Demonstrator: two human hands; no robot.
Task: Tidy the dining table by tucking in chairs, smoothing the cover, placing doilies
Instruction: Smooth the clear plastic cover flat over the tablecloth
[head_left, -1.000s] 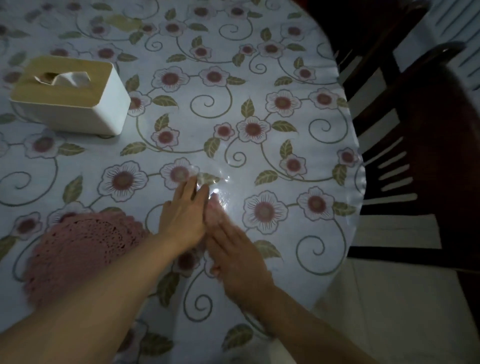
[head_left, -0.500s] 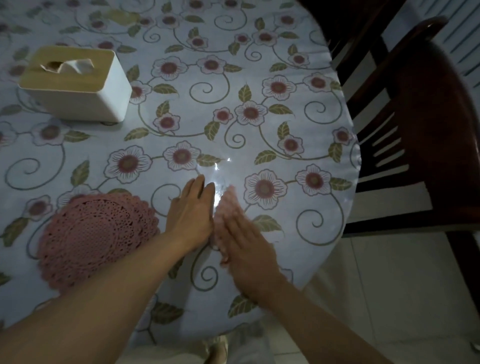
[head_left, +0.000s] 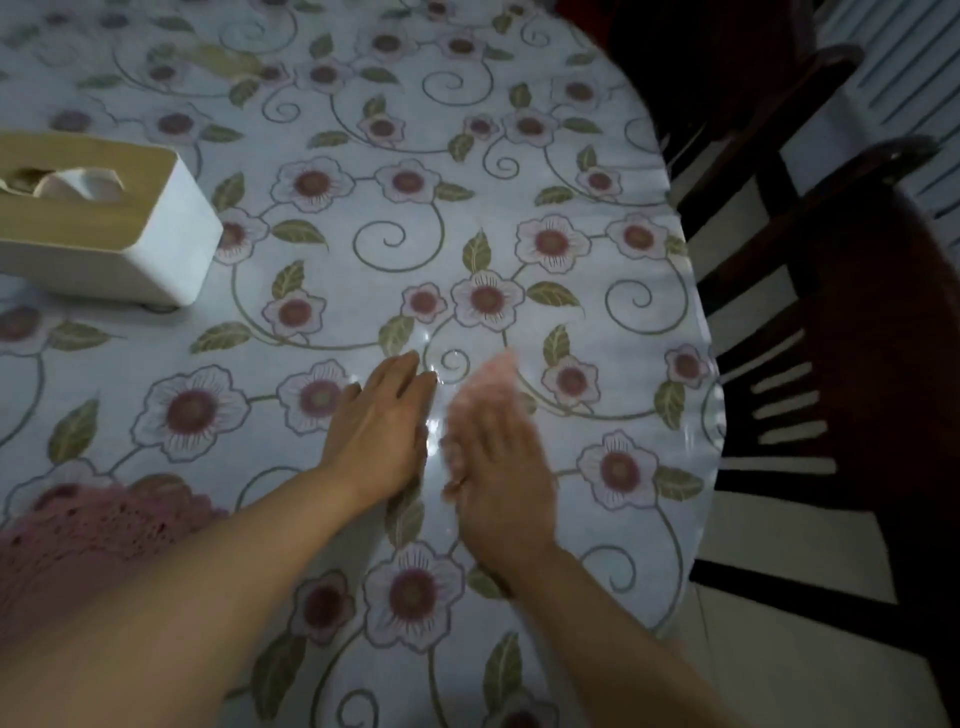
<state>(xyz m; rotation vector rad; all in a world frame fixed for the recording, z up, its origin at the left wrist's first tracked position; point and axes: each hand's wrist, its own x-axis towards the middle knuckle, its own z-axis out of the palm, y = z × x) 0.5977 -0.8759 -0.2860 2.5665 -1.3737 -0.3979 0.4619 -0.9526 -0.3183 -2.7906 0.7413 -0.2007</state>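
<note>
A glossy floral table cover (head_left: 363, 249) lies over the round dining table. My left hand (head_left: 382, 428) rests flat on it, palm down, fingers together and pointing away from me. Just to its right my right hand (head_left: 493, 457) also lies flat on the cover, blurred by motion, a narrow gap between the two. Neither hand holds anything. A pink crocheted doily (head_left: 88, 525) lies on the cover at the lower left, partly hidden by my left forearm. A dark wooden chair (head_left: 852, 364) stands beside the table's right edge.
A white tissue box (head_left: 104, 223) with a wooden lid stands on the table at the left. A second dark chair (head_left: 727, 88) is at the upper right. Pale floor tiles (head_left: 810, 675) show to the right of the table edge.
Both hands have slid forward over the cover, away from me, and the right hand has parted slightly from the left. The view has shifted, so the doily sits lower left.
</note>
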